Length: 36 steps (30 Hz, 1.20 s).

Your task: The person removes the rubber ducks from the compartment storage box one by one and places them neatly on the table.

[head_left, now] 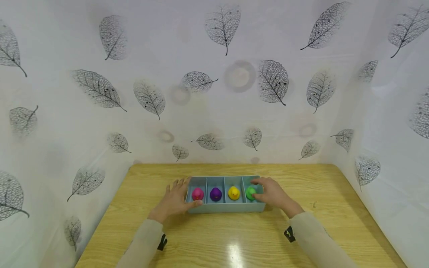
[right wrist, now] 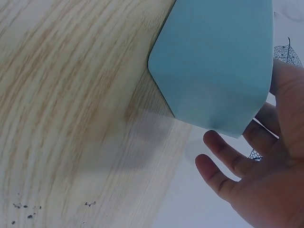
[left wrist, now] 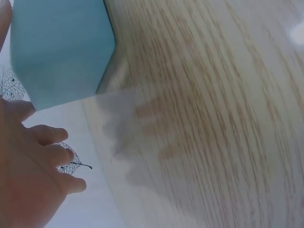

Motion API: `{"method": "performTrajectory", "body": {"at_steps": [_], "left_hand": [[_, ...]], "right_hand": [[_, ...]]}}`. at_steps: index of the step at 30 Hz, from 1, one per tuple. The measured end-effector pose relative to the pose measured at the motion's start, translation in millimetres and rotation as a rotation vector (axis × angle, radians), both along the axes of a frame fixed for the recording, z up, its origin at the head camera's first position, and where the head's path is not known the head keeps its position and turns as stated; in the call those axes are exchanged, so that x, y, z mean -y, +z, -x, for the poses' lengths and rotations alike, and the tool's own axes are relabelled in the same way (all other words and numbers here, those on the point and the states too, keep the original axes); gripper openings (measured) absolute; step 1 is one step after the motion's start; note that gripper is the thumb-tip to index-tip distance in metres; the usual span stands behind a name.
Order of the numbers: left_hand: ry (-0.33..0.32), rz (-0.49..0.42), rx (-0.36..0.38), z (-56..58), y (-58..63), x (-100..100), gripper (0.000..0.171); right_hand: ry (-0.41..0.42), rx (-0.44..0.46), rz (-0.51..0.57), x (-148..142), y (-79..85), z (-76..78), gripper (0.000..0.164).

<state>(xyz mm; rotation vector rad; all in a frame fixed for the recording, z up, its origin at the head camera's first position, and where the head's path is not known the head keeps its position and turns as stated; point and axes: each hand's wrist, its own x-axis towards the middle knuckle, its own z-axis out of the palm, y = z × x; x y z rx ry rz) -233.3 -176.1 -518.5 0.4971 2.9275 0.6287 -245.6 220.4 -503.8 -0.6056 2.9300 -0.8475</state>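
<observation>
A pale blue-green box (head_left: pixel 226 207) with a row of compartments sits on the wooden table in the head view. Inside, left to right, are a pink duck (head_left: pixel 197 194), a purple duck (head_left: pixel 216 194), a yellow duck (head_left: pixel 234 192) and a green duck (head_left: pixel 250 193). My left hand (head_left: pixel 176 199) grips the box's left end, thumb over the front rim, the other fingers spread by the back corner. At the right end, my right hand (head_left: pixel 273 191) holds the box, thumb and forefinger over the rim; its thumb overlaps the green duck. Its lower fingers extend past the end wall in the right wrist view.
The light wooden table (head_left: pixel 214 238) reaches to a white leaf-printed cloth (head_left: pixel 214 119) that hangs behind it and along both sides. Small dark specks (right wrist: pixel 28 211) mark the table in the right wrist view. Dark straps show at both sleeve cuffs.
</observation>
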Motion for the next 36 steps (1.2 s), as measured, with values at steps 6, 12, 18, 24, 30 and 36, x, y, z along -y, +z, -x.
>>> {"method": "performTrajectory", "body": {"at_steps": [6, 12, 18, 24, 30, 36], "left_hand": [[-0.002, -0.016, 0.034, -0.6, 1.0, 4, 0.113], [0.006, -0.05, 0.052, -1.8, -0.7, 5, 0.113], [0.01, -0.056, 0.06, -1.7, -1.8, 5, 0.112], [0.007, -0.07, 0.067, -1.2, -1.7, 5, 0.113], [0.004, -0.082, 0.074, -1.8, -1.9, 4, 0.112], [0.003, -0.102, 0.08, -0.8, -1.2, 3, 0.111]], "right_hand": [[0.014, 0.001, -0.036, 1, 2.6, -0.4, 0.051], [0.011, -0.027, -0.098, 2, 2.0, 1.7, 0.052], [0.003, -0.016, -0.156, 6, 3.3, 3.2, 0.052], [0.016, 0.016, -0.221, 10, 6.8, 4.0, 0.051], [0.034, 0.039, -0.267, 11, 5.7, 7.3, 0.05], [0.033, 0.061, -0.261, 12, 5.0, 8.8, 0.05]]}}
